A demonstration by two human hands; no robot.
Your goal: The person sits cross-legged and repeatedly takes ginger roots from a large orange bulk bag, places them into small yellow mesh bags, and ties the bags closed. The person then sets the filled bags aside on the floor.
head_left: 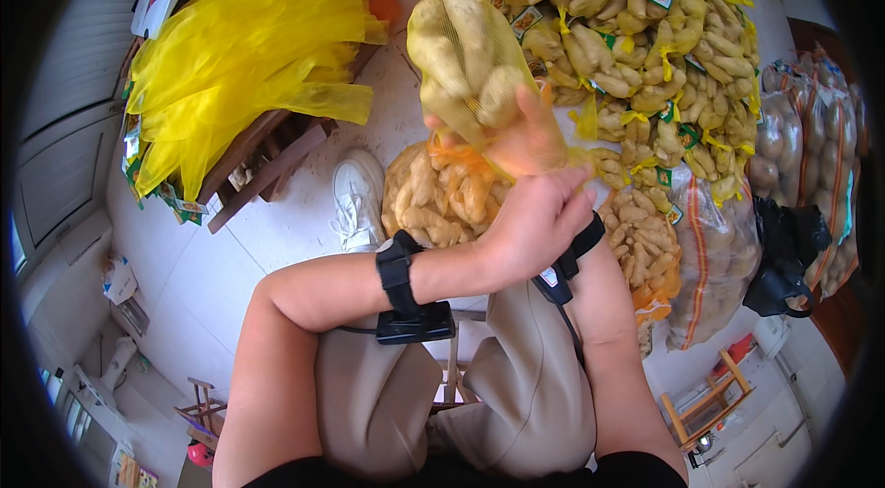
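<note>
A yellow mesh bag filled with ginger roots is raised in front of me, its neck end towards me. My right hand grips it from beneath near the neck, fingers spread round the mesh and partly blurred. Crossing over my right wrist, my left hand pinches the gathered yellow mesh at the bag's tail; its fingertips are partly hidden. Below the bag stands an orange mesh sack of loose ginger. At the upper left, a stack of flat yellow mesh bags lies over a dark wooden stool.
A heap of filled, tagged yellow bags of ginger rises at the upper right. Beside it are an orange sack, a clear plastic sack and a black bag. My white shoe is near the ginger sack.
</note>
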